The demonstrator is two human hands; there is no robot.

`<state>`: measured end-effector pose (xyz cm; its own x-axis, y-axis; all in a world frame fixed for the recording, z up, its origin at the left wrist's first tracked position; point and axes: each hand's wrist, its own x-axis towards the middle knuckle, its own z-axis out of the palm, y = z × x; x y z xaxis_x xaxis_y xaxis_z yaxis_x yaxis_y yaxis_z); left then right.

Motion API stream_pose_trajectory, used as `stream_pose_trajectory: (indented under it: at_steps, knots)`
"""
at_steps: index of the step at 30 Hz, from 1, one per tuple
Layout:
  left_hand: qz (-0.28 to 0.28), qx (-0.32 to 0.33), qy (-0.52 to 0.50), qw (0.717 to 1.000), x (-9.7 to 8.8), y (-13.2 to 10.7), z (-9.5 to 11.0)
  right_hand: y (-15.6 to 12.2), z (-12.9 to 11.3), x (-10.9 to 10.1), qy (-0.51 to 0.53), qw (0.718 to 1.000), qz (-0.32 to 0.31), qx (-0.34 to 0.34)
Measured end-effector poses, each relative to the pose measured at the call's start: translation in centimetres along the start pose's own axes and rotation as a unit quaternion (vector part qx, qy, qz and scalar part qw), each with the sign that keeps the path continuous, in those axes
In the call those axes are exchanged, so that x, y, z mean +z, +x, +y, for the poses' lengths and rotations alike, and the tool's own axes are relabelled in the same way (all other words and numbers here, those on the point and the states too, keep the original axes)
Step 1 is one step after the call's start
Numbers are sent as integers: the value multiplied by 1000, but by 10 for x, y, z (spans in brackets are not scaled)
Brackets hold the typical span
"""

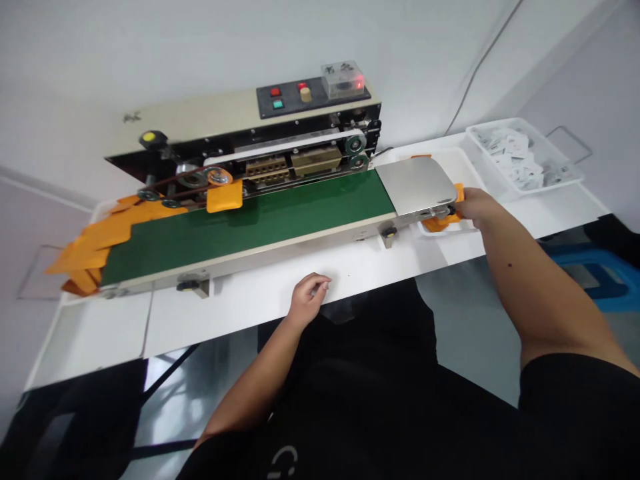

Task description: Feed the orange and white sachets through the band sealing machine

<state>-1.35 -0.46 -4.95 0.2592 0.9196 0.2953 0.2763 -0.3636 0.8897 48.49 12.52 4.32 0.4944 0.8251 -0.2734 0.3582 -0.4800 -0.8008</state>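
My right hand (479, 205) is closed on an orange pouch (459, 195) beside the right end of a band sealer (200, 127). More orange pouches (436, 223) lie in a white tray (470, 167) under the sealer's metal end plate (417, 185). My left hand (306, 298) rests at the table's front edge with its fingers curled in and nothing seen in them. Another orange pouch (225, 196) hangs at the sealer's rollers, over the green conveyor belt (280, 217).
Orange pouches (100, 233) are heaped at the belt's left end. A clear bin (520, 190) of small white packets stands at the right of the white table (250, 300). Buttons and a red light sit on the control panel (290, 107). A blue container (595, 257) is below, right.
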Motion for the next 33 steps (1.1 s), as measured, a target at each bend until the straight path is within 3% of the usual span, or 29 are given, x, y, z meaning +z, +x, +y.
stream_pose_trajectory:
  at_steps: [7,19,26,33]
  knots:
    - [0,-8,-1,1000,0,-2,-3,-1,8,-22,105,990,85,34]
    - [-5,-27,20,999,2,-3,-1,2,13,-26,197,973,109,47]
    - [-8,-36,30,999,4,-2,0,-3,9,-24,251,960,124,28]
    - [-12,-30,42,999,5,0,5,-11,3,-26,292,940,172,-37]
